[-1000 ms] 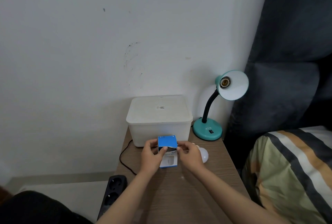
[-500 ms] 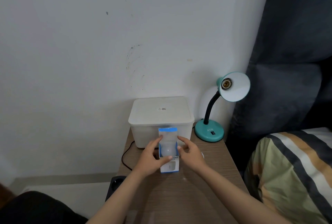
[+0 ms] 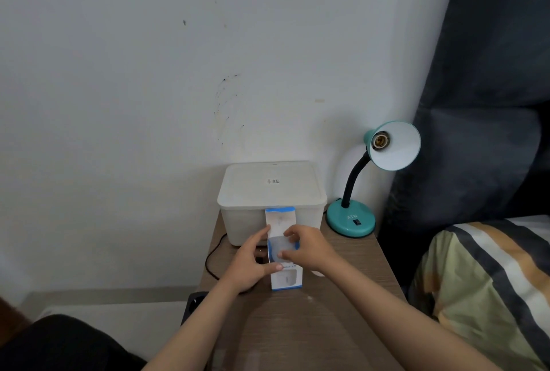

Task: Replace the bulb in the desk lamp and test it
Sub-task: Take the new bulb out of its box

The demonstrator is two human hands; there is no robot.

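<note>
Head view: left hand (image 3: 248, 263) steadies the upright bulb box (image 3: 285, 266) on the table (image 3: 342, 311); right hand (image 3: 309, 248) pinches into its open top (bulb barely visible), flap up, long axis vertical, empty lamp socket (image 3: 380, 141) up-right.

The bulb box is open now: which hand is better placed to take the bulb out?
The right hand, probably. Its fingers are already at the bulb in the open bulb box, while the left hand steadies the box from the side.
</note>
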